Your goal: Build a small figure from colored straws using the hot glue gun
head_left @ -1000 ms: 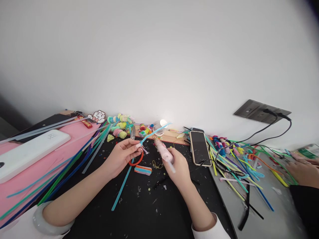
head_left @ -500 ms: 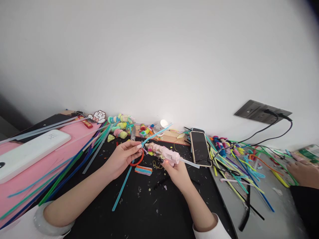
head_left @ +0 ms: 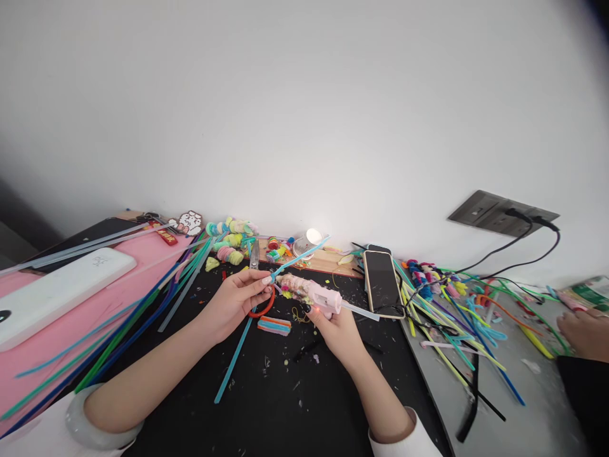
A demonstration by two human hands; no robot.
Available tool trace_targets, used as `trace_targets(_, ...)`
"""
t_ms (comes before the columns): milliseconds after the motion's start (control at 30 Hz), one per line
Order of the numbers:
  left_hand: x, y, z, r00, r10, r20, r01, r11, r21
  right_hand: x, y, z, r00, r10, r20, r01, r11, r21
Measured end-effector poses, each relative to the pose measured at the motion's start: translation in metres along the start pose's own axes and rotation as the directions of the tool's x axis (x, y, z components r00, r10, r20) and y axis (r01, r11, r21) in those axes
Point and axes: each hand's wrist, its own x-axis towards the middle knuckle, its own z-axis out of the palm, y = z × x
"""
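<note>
Pale pink glue gun sits mid-scene above a black tabletop, its translucent glue stick jutting right toward a smartphone. The right hand is wrapped around it. The left hand has thumb and fingers pinched closed on a light-blue pipe cleaner, which slants far and right; the nozzle is close to those fingertips, though whether it touches is unclear. Crowding beneath the left hand are orange-handled scissors, partly hidden. A striped pipe-cleaner bundle lies just nearer, between the hands. Beyond, against the wall, stand a white cup and fluffy pastel coils. Far left, a white power bank rests on a pink sheet. Loose stems litter the right, near another person's hand.
</note>
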Motion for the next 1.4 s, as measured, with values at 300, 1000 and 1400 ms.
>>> trace_targets(300, -0.002, 0.003, 0.004, 1.000, 0.004, -0.005, -0.004, 1.000, 0.000, 0.000, -0.003, 0.000, 1.000, -0.007, 0.022, 0.007, 1.000, 0.009)
trace_targets(1000, -0.001, 0.005, 0.003, 0.986, 0.129, -0.108, -0.112, 0.982, 0.154, 0.002, -0.004, -0.012, 0.999, -0.035, 0.013, 0.036, 0.817, -0.576)
trace_targets(1400, -0.006, 0.004, 0.006, 0.979, 0.196, 0.057, -0.196, 0.816, 0.544, -0.001, -0.002, -0.009, 0.972, -0.205, -0.112, 0.100, 0.799, -0.593)
